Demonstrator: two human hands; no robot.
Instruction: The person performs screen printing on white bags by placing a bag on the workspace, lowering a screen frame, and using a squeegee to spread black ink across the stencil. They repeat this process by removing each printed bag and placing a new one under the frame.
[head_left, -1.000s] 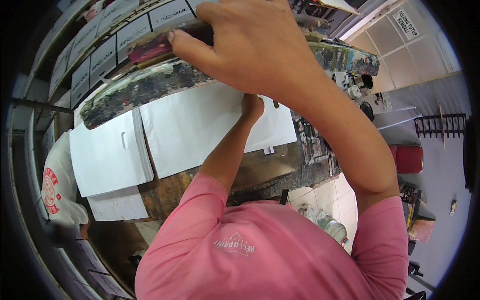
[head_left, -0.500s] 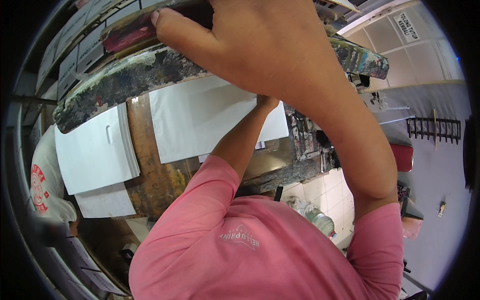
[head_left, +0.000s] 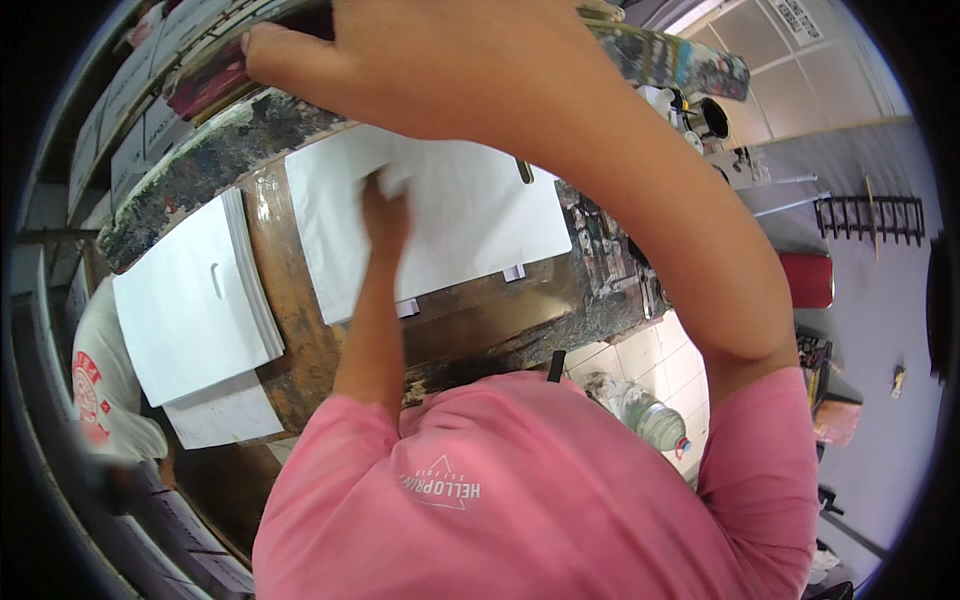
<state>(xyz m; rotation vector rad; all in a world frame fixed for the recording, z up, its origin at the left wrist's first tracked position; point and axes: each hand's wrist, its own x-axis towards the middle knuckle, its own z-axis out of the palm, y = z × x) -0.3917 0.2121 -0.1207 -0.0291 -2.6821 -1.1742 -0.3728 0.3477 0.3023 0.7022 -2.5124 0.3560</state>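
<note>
A flat white bag (head_left: 470,215) with a cut-out handle slot lies on the stained wooden board (head_left: 490,315) in front of me. My left hand (head_left: 387,208) is over its left part, smeared by motion, so its fingers are unclear. Close to the camera at the top, my right hand (head_left: 420,75) has its thumb against a red-stained bar (head_left: 208,88). Its other fingers are hidden from view. Below the bar, a thick paint-crusted frame edge (head_left: 225,165) runs behind the right hand and reappears as its right part (head_left: 685,65).
A stack of white bags (head_left: 195,300) lies to the left on the board. Beyond it stands a person in a white shirt (head_left: 115,380). Boxes (head_left: 130,90) fill shelves at the upper left. Below right are a large clear bottle (head_left: 650,420) and a floor; an open can (head_left: 708,118) sits upper right.
My left hand has moved left across the white bag, out from under my right forearm. The bag's handle slot has come into view. My right hand has shifted slightly left.
</note>
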